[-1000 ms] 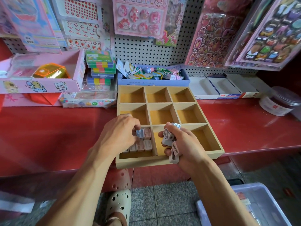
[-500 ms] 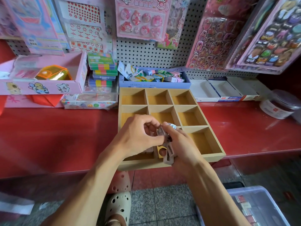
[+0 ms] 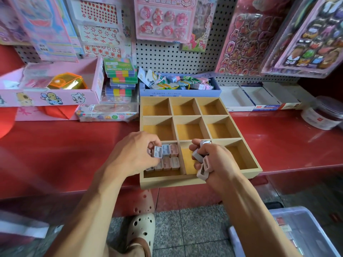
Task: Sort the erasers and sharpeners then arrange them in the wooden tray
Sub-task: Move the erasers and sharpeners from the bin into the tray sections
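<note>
The wooden tray [image 3: 187,180] lies on the red tabletop [image 3: 74,145] under both hands. Your right grip [image 3: 213,162] curls round spare sharpeners [image 3: 203,168] as a reserve; your left grip [image 3: 133,154] pinches one sharpener [image 3: 157,152] beside the rows [image 3: 168,160], ready to slot in.

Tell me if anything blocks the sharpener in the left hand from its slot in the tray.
Nothing visible does. The left hand holds the pale blue-grey plastic sharpener at the near-left compartment of the wooden nine-compartment tray, beside the standing sharpeners.
</note>
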`<action>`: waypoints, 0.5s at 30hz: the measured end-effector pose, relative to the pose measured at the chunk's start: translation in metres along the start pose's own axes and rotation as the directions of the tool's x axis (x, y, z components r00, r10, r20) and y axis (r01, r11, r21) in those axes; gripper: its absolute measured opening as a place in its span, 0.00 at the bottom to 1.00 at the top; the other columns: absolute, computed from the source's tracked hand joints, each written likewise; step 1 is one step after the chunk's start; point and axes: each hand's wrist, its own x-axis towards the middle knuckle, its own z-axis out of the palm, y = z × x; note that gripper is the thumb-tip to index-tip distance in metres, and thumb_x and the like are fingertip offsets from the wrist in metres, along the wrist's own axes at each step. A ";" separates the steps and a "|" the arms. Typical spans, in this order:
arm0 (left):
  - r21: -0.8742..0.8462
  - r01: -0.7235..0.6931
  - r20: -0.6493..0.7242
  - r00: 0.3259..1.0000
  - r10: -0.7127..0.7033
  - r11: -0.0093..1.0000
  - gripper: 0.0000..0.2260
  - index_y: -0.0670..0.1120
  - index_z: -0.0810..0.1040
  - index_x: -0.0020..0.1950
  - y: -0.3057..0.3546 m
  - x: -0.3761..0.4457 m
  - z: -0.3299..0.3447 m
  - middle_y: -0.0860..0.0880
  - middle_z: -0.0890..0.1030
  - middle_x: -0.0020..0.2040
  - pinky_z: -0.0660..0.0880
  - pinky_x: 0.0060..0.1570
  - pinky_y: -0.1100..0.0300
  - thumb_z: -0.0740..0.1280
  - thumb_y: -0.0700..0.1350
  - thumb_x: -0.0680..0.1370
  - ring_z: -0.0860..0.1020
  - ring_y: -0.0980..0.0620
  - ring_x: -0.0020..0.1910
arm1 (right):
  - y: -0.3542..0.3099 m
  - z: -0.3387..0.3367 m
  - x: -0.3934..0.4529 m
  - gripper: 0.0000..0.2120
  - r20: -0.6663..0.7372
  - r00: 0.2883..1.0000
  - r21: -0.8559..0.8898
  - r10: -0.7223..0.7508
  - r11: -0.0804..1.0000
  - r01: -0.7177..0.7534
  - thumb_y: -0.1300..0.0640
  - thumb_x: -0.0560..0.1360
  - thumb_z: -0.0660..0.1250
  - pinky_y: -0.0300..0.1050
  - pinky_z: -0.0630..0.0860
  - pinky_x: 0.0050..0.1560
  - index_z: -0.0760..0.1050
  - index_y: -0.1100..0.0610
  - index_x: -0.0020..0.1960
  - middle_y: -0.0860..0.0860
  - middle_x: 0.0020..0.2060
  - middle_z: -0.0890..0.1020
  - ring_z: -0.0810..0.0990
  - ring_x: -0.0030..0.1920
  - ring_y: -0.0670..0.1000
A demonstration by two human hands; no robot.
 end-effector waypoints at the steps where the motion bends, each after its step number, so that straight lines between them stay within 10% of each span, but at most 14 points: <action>1: 0.028 -0.011 -0.004 1.000 0.011 1.000 0.13 0.57 0.82 0.50 0.001 0.000 0.001 0.57 0.75 0.41 0.74 0.41 0.57 0.75 0.46 0.67 0.72 0.62 0.37 | 0.000 0.000 0.000 0.15 -0.011 1.000 -0.010 -0.003 1.000 0.003 0.71 0.76 0.56 0.42 0.68 0.34 0.79 0.62 0.53 0.56 0.46 0.81 0.74 0.40 0.51; 15: 0.063 -0.006 0.000 1.000 0.006 0.998 0.14 0.56 0.80 0.49 0.002 0.002 0.002 0.62 0.75 0.41 0.70 0.44 0.59 0.76 0.44 0.67 0.73 0.57 0.46 | -0.002 0.000 -0.004 0.13 0.004 1.000 -0.075 -0.015 0.997 0.015 0.70 0.78 0.60 0.42 0.72 0.36 0.80 0.59 0.55 0.53 0.48 0.84 0.79 0.44 0.50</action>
